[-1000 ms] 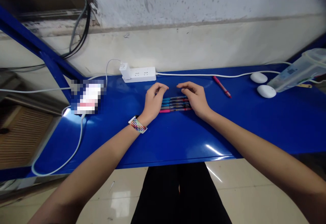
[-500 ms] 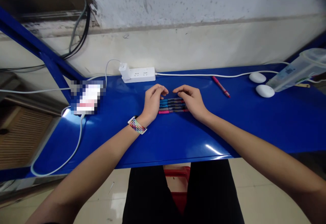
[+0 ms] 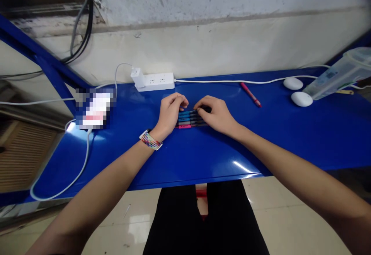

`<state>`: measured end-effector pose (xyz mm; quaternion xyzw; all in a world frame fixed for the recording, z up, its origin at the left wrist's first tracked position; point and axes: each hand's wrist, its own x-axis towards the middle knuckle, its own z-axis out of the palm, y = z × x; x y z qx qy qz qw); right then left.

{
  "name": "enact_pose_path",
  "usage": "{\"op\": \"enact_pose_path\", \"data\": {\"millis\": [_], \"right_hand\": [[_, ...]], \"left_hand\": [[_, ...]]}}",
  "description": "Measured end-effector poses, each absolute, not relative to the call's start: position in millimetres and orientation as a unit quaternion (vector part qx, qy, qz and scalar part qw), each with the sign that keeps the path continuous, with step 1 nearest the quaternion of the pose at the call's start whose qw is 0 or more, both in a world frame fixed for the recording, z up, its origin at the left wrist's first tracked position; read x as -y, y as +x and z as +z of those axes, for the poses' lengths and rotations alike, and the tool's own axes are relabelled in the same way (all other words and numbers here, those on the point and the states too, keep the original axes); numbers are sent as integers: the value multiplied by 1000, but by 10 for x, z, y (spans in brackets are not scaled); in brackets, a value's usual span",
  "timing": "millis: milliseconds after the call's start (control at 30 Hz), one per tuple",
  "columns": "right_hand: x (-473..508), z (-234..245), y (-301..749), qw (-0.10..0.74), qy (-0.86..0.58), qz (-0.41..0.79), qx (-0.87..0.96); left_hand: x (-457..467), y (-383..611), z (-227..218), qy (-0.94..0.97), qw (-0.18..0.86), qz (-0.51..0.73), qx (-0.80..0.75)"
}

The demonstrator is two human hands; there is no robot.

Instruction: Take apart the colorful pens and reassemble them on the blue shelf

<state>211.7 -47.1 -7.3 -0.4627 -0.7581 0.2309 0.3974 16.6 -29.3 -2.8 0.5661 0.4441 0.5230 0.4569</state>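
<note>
A row of several pens lies flat and side by side on the blue table, with blue, grey and pink barrel parts showing. At the row's left end, my left hand is curled closed, its palm side against the pen ends and its thumb bent over the fingers. My right hand covers the right end, fingers bent round the pens and thumb near the index finger. Both hands hide the pen ends, so the exact contact of the fingertips is not visible.
A single red pen lies apart at the right. Behind are a white power strip and its cable. Two white rounded objects and a clear plastic container stand far right. A blurred-out device with cables sits left.
The pens sit slightly shifted between my hands, with more of the left parts, including the pink one's clip, showing. My right hand's fingers have closed in over their right ends. The view has shifted slightly.
</note>
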Motion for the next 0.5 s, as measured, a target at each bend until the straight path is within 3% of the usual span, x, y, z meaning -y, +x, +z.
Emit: {"op": "enact_pose_path", "data": {"millis": [500], "right_hand": [[575, 106, 2189, 303, -221, 140, 916]], "left_hand": [[116, 15, -89, 550, 445, 548, -446]]}}
